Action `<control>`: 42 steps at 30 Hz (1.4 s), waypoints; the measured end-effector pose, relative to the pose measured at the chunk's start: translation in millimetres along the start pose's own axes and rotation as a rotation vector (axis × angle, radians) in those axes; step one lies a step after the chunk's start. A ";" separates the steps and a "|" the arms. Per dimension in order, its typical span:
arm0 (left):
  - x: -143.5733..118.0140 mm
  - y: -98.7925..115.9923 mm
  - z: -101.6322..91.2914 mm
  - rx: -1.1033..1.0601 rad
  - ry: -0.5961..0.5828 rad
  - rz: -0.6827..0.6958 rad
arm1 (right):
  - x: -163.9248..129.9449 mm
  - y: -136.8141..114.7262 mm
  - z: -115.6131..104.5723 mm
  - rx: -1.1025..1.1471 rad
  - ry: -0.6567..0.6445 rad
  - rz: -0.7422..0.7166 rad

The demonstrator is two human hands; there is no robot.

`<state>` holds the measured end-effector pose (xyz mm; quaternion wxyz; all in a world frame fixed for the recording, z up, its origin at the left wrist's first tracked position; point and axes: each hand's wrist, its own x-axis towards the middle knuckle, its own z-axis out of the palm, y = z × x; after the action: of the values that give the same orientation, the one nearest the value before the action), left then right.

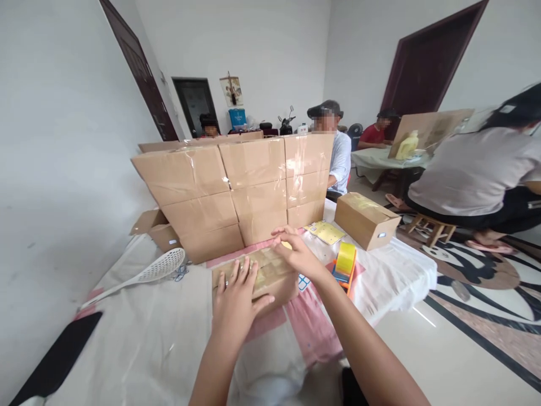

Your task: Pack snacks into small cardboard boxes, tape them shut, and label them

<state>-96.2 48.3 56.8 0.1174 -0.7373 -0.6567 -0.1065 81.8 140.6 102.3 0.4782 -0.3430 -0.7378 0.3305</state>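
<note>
- Small brown cardboard box (pixel 262 273), taped on top, lying on cloth-covered counter (pixel 147 332); probably light, stiff, slick tape.
- Left hand (pixel 234 301) flat, fingers spread, pressing lid.
- Right hand (pixel 296 254) open, resting on far edge; best gripped by sides.

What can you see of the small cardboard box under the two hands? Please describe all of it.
The small cardboard box is brown, low and shut, its top covered with shiny yellowish tape. It lies flat on the cloth-covered table, in front of the stacked cartons. The left hand rests flat on its near top; the right hand presses on its far edge. A tape dispenser stands apart, to its right.
</note>
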 end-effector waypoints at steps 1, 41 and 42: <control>0.3 -1.1 -0.1 0.002 -0.005 0.003 | 5.0 8.1 4.3 -0.096 -0.038 0.001; 0.3 -9.8 4.1 -0.021 0.047 0.062 | -58.9 1.3 -25.1 -0.689 -0.374 -0.149; 0.5 -9.6 3.9 -0.016 0.047 0.066 | -58.5 2.0 -19.4 -0.679 -0.388 -0.162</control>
<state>-105.7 51.0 53.5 0.1303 -0.7568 -0.6282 -0.1252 118.3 96.7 79.0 0.2140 -0.3536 -0.9063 0.0878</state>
